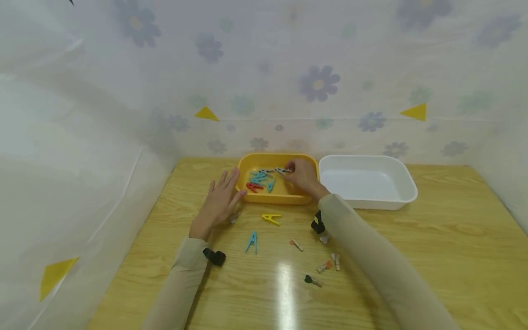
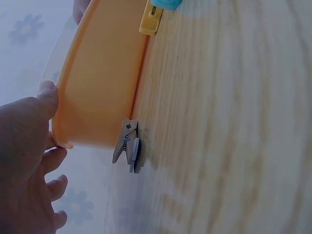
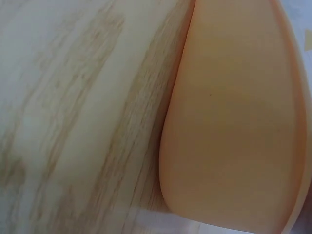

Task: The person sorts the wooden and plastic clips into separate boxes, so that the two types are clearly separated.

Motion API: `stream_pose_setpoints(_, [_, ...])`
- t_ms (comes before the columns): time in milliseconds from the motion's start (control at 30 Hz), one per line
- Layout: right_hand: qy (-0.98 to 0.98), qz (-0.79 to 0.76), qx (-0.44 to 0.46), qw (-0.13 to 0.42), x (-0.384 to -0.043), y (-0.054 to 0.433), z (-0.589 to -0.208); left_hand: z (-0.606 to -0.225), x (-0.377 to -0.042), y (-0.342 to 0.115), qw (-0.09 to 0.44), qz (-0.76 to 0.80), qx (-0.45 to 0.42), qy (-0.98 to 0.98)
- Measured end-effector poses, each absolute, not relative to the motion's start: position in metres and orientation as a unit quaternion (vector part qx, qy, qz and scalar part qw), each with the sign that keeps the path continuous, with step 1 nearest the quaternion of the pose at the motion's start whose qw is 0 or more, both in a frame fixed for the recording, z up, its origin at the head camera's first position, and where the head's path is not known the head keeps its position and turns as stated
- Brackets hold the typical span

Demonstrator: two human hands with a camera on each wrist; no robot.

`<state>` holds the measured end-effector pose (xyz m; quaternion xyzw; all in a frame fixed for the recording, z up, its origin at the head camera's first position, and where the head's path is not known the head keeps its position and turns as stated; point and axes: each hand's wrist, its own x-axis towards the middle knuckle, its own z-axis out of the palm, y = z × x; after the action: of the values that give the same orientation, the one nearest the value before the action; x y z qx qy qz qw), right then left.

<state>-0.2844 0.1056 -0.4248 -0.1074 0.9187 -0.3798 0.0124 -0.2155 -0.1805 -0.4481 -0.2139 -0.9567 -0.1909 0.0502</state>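
My right hand (image 1: pixel 303 176) reaches into the yellow tray (image 1: pixel 272 200) and pinches a grey clothespin (image 1: pixel 281 171) between thumb and fingertips. Beside it in the tray lie several teal clothespins (image 1: pixel 258 179), a red clothespin (image 1: pixel 254 187) and another grey one. At the tray's left end, my left hand (image 1: pixel 218 199) touches the rim, its fingers extended and the thumb at the near corner. A small wooden clothespin (image 2: pixel 127 141) sits by that corner in the left wrist view. The right wrist view has only the tray's outer wall (image 3: pixel 234 122) and the tabletop; the right hand is hidden there.
A white tray (image 1: pixel 371 204) stands against the yellow one on the right. In front lie a yellow clothespin (image 1: pixel 271 219), a teal clothespin (image 1: pixel 252 242) and several small wooden clothespins (image 1: pixel 324 267) with decorated ends. A flowered curtain (image 1: pixel 264 91) rises behind the wooden table (image 1: pixel 453 238).
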Motion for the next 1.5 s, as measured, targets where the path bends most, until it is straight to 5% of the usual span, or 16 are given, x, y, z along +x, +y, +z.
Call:
stream_pose_setpoints(867, [0.902, -0.41, -0.119, 0.067, -0.289, 0.111, -0.434, -0.451, -0.208, -0.176, 0.051, -0.191, -0.217, -0.956])
stream_pose_setpoints(1500, [0.887, -0.427, -0.175, 0.002, -0.262, 0.132, -0.412, -0.452, -0.218, -0.175, 0.051, -0.191, -0.222, -0.955])
